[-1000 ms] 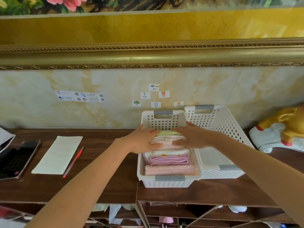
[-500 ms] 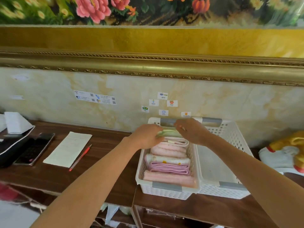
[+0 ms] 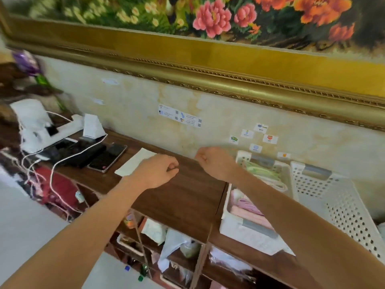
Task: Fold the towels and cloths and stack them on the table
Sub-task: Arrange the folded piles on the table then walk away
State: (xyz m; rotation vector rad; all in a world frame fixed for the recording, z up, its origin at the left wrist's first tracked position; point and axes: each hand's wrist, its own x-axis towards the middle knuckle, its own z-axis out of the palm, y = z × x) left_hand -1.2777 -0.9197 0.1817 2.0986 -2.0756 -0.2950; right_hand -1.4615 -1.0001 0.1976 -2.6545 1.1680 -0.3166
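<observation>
Folded cloths [image 3: 253,209] lay packed in left white basket [image 3: 245,231] on dark wood table [image 3: 183,197], rolls' long axes across basket, row running toward wall. Second basket [image 3: 333,197] touched its right side. Left hand [image 3: 158,170], right hand [image 3: 216,161] — both curled, empty, above bare tabletop. Phone [image 3: 108,158], paper [image 3: 135,163] further left; gilt-framed flower picture [image 3: 218,19] above.

Soft, even daylight fills the scene, bright without harsh shadows, and a mild sheen lies on the dark wooden surface [image 3: 183,197]. Motion blur smears the left edge and the painting [image 3: 208,17], and the wide lens bends the gilded frame [image 3: 229,80].
</observation>
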